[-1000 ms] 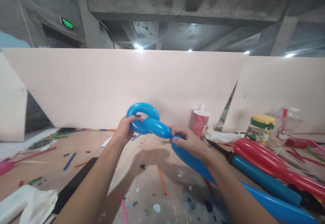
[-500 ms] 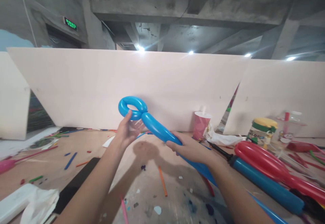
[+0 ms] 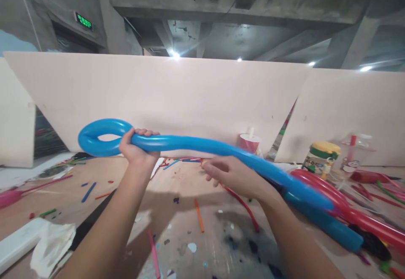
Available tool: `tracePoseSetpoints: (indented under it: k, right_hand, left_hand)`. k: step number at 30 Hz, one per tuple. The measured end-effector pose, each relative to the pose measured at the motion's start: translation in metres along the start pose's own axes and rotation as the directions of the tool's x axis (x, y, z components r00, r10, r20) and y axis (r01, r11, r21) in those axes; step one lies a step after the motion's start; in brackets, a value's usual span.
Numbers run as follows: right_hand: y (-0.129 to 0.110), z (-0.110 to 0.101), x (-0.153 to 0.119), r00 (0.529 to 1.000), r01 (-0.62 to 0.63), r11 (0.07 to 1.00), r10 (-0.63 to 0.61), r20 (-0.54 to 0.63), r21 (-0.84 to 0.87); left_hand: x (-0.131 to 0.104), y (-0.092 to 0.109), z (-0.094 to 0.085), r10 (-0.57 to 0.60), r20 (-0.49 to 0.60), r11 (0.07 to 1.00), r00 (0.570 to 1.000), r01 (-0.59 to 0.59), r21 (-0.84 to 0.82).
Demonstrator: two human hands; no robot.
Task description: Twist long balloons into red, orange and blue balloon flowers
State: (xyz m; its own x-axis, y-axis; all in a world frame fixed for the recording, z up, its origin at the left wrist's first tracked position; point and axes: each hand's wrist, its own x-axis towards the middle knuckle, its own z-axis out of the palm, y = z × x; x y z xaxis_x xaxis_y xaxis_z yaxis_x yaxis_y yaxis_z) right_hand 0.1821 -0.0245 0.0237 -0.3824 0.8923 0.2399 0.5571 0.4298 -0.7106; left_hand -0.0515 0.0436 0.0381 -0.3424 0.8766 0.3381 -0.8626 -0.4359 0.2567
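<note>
Left hand (image 3: 138, 147) closes round the balloon (image 3: 183, 143), loop (image 3: 95, 147) at nine o'clock, tail (image 3: 262, 164) toward four; right hand (image 3: 236, 175), half-curled and empty, below at six.

Blue balloon (image 3: 196, 143), red balloon (image 3: 367, 220)

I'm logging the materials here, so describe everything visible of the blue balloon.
The blue balloon is long, inflated and glossy, like thin rubber. Its left end forms a loop, the join hidden by the left hand, which grips it there. The rest stretches rightward, sloping down to a blurred end that overlaps, in view, the red balloon and blue pump. Whether the right hand touches it is unclear.
</note>
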Motion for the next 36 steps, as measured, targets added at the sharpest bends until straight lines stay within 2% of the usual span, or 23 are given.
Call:
tracePoseSetpoints:
  k: [1, 2, 3, 5, 6, 9, 11, 13, 15, 19, 22, 24, 26, 29, 32, 36]
  right_hand:
    - [0.003, 0.004, 0.002, 0.993, -0.041, 0.99, 0.026, 0.112, 0.131]
    - [0.007, 0.009, 0.005, 0.988, -0.063, 0.961, 0.022, 0.154, 0.267]
    - [0.01, 0.014, 0.009, 0.991, -0.06, 0.906, 0.005, 0.131, 0.42]
    - [0.015, 0.025, 0.018, 0.999, 0.038, 0.718, -0.012, -0.042, 0.695]
    - [0.015, 0.029, 0.022, 0.988, 0.114, 0.613, 0.008, -0.151, 0.781]
    - [0.01, 0.032, 0.029, 0.911, 0.307, 0.402, 0.139, -0.389, 0.862]
    - [0.009, 0.029, 0.03, 0.856, 0.388, 0.315, 0.225, -0.465, 0.866]
    - [0.012, 0.026, 0.03, 0.828, 0.423, 0.263, 0.277, -0.488, 0.867]
    - [0.017, 0.025, 0.031, 0.84, 0.39, 0.292, 0.275, -0.467, 0.873]
    - [0.021, 0.033, 0.029, 0.943, 0.204, 0.561, 0.108, -0.315, 0.802]
    - [0.013, 0.039, 0.024, 0.962, 0.158, 0.71, 0.046, -0.27, 0.686]
    - [0.006, 0.042, 0.019, 0.971, 0.146, 0.743, 0.019, -0.239, 0.653]
    - [0.003, 0.042, 0.016, 0.987, 0.136, 0.753, -0.044, -0.157, 0.643]
    - [0.005, 0.039, 0.013, 0.992, 0.117, 0.779, -0.124, -0.031, 0.616]
    - [0.011, 0.035, 0.012, 0.984, 0.115, 0.797, -0.174, 0.043, 0.592]
    - [0.015, 0.033, 0.012, 0.982, 0.067, 0.808, -0.158, 0.106, 0.585]
  left_hand:
    - [-0.001, 0.004, 0.002, -0.007, 0.016, 0.999, 1.0, 0.007, -0.04]
    - [-0.004, 0.007, 0.005, -0.03, 0.039, 0.998, 0.999, 0.032, -0.055]
    - [-0.009, 0.008, 0.009, -0.062, 0.063, 0.997, 0.996, 0.065, -0.046]
    - [-0.019, 0.004, 0.015, -0.158, 0.097, 0.987, 0.983, 0.156, 0.031]
    - [-0.024, 0.001, 0.017, -0.215, 0.103, 0.975, 0.971, 0.208, 0.076]
    - [-0.031, -0.012, 0.017, -0.37, 0.094, 0.922, 0.924, 0.353, 0.16]
    - [-0.031, -0.021, 0.013, -0.427, 0.075, 0.892, 0.901, 0.407, 0.194]
    - [-0.03, -0.029, 0.008, -0.459, 0.056, 0.871, 0.887, 0.436, 0.226]
    - [-0.033, -0.036, 0.005, -0.474, 0.044, 0.855, 0.88, 0.448, 0.262]
    - [-0.048, -0.047, 0.009, -0.51, 0.061, 0.788, 0.858, 0.438, 0.432]
    - [-0.06, -0.051, 0.013, -0.508, 0.053, 0.749, 0.86, 0.411, 0.521]
    - [-0.063, -0.052, 0.014, -0.449, 0.01, 0.768, 0.894, 0.38, 0.515]
    - [-0.063, -0.052, 0.012, -0.392, -0.042, 0.783, 0.919, 0.357, 0.51]
    - [-0.059, -0.051, 0.008, -0.381, -0.083, 0.771, 0.921, 0.365, 0.522]
    - [-0.056, -0.048, 0.006, -0.396, -0.084, 0.765, 0.914, 0.379, 0.52]
    - [-0.05, -0.046, 0.005, -0.375, -0.057, 0.78, 0.925, 0.348, 0.519]
